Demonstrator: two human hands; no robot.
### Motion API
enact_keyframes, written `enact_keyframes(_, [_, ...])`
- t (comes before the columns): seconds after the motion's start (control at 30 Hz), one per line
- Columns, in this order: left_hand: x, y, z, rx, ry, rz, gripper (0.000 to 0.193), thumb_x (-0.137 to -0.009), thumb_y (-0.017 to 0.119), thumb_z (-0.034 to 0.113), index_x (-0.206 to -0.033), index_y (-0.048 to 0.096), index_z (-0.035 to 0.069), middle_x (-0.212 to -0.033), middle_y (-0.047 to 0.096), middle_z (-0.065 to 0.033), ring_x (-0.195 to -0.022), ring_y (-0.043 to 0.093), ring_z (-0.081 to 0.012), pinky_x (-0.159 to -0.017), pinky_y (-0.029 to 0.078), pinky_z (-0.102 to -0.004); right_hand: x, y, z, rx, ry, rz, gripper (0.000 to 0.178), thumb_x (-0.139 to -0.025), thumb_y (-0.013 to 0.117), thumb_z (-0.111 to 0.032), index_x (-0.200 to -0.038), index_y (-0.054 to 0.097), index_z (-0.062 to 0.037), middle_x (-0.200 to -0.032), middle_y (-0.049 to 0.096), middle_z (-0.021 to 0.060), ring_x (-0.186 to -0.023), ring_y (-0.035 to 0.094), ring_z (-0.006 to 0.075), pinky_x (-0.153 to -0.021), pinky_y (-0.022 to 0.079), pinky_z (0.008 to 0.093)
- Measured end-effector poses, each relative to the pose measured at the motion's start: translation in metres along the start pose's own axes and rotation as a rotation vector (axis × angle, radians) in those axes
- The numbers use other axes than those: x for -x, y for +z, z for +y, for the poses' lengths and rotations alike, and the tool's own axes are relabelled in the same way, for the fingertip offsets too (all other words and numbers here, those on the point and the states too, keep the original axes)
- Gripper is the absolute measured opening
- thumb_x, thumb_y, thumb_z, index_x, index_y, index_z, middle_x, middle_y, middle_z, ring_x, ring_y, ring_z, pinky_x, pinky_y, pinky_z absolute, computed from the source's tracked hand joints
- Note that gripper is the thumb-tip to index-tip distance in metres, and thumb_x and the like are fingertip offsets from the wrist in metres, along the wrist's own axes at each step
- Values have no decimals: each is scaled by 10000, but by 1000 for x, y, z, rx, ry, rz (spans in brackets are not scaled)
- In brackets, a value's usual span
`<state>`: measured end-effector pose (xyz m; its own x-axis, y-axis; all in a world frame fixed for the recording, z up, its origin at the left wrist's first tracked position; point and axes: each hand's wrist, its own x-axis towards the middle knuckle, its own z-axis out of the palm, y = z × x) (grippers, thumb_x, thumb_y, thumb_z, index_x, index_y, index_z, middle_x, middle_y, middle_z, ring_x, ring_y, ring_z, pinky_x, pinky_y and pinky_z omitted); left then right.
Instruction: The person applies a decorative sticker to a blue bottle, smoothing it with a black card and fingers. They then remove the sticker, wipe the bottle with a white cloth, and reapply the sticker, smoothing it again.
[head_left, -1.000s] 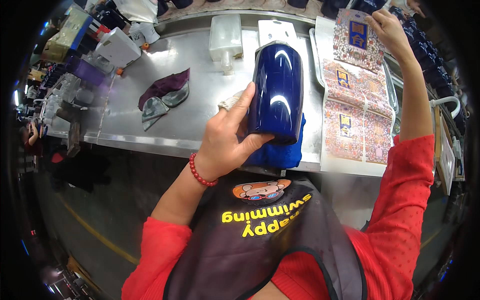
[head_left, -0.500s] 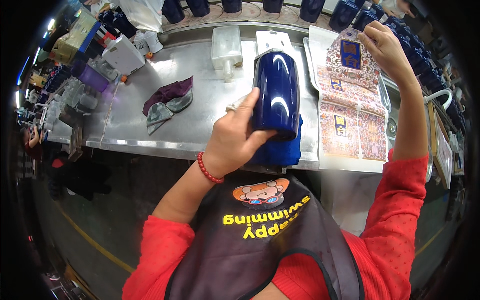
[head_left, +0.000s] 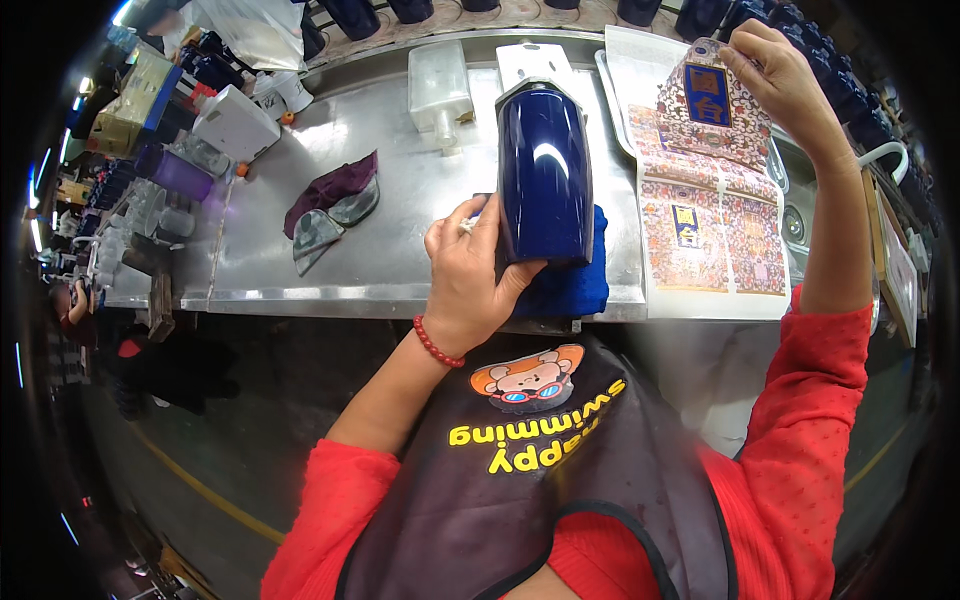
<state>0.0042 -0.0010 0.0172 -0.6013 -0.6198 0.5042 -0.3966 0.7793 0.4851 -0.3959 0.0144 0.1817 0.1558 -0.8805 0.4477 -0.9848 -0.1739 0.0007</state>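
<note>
Left hand [head_left: 470, 275] grips the blue bottle [head_left: 545, 175]; at two o'clock, right hand [head_left: 775, 75] pinches a patterned label [head_left: 708, 100].

bench: long brushed-steel worktable [head_left: 400, 255], glare on top | floor: dark concrete floor [head_left: 250, 440] with a yellow painted line [head_left: 200, 480] | left edge: cluttered shelving [head_left: 120, 120] under bright strip lights

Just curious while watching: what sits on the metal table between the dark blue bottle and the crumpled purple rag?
In the head view, only the left hand gripping the blue bottle; toward the purple rag the steel table is bare.
</note>
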Motion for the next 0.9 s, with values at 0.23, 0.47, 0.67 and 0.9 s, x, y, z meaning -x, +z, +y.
enact_keyframes(0.23, [1, -2, -2, 2, -39, -58, 726, -995, 534, 581, -1436, 517, 4, -1261, 629, -250, -1397, 323, -504, -1113, 222, -561, 1, -3, -9, 0, 30, -18, 278, -1020, 630, -228, -916, 632, 29, -915, 564, 90, -892, 545, 244, -822, 450, 364])
enact_keyframes(0.47, [8, 7, -4, -119, 14, -16, 725, -985, 560, 548, -1434, 508, -19, -1242, 624, -248, -1418, 268, -476, -1103, 216, -573, 4, -14, -45, -14, 13, 41, 281, -987, 647, -229, -866, 676, 23, -919, 638, 111, -927, 583, 258, -848, 488, 410])
enact_keyframes(0.67, [8, 7, -4, -95, 21, 4, 731, -978, 591, 513, -1399, 521, -80, -969, 653, -256, -1419, 279, -451, -1098, 225, -574, 6, -26, -80, -99, -59, 49, 319, -984, 653, -210, -784, 581, 27, -928, 573, 137, -933, 550, 286, -825, 456, 396])
enact_keyframes(0.9, [9, 2, -8, -199, 44, -4, 746, -986, 552, 564, -1371, 554, -75, -1359, 572, -265, -1396, 352, -453, -1118, 240, -560, 6, -36, -108, -214, -115, 45, 268, -924, 687, -126, -753, 541, 20, -952, 580, 148, -952, 566, 323, -829, 466, 409])
